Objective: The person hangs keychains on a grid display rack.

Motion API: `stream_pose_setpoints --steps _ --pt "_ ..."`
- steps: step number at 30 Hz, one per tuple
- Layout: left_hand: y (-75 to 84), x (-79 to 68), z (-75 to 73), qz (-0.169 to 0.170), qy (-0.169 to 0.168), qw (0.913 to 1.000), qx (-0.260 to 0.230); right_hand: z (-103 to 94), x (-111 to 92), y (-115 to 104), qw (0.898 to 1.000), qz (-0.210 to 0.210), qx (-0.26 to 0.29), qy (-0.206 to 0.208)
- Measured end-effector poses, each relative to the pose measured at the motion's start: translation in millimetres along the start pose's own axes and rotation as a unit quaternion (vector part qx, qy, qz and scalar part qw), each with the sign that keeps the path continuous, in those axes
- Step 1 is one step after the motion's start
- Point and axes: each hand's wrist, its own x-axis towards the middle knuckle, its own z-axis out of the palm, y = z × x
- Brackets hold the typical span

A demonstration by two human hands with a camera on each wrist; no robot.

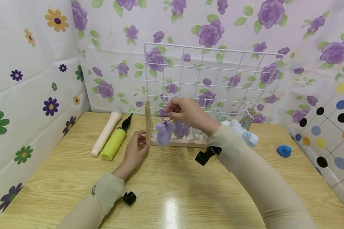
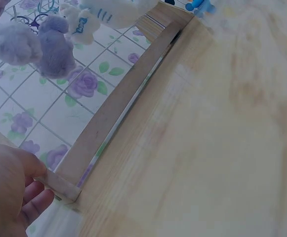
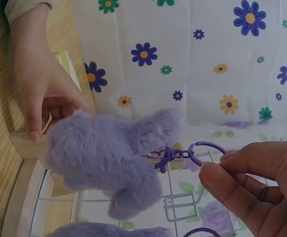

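Observation:
My right hand (image 1: 187,114) pinches a purple ring (image 3: 191,154) between thumb and index finger, in front of the left part of a white wire grid rack (image 1: 212,49). From the ring's clasp hangs a fluffy purple plush keychain (image 3: 99,148). My left hand (image 1: 135,149) grips the left end of the rack's wooden stand (image 2: 118,98), thumb on one side and fingers curled on the other. Beside the held plush, a second purple plush (image 1: 182,130) hangs at the grid. White hooks line the grid, one row showing near the held ring.
Further right hang a small white plush (image 1: 196,133) and white plush toys with a blue bow (image 1: 250,138), partly behind my right arm. Left of the stand lie a pale microphone-shaped thing (image 1: 107,132) and a yellow-green hand pump (image 1: 114,143). A blue toy (image 1: 284,151) sits at the right.

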Motion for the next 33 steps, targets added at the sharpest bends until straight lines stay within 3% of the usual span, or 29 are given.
stream_pose_setpoints --steps 33 --pt "1.8 -0.4 -0.6 -0.018 -0.006 0.9998 -0.008 -1.5 16.5 8.9 0.998 0.034 -0.046 -0.005"
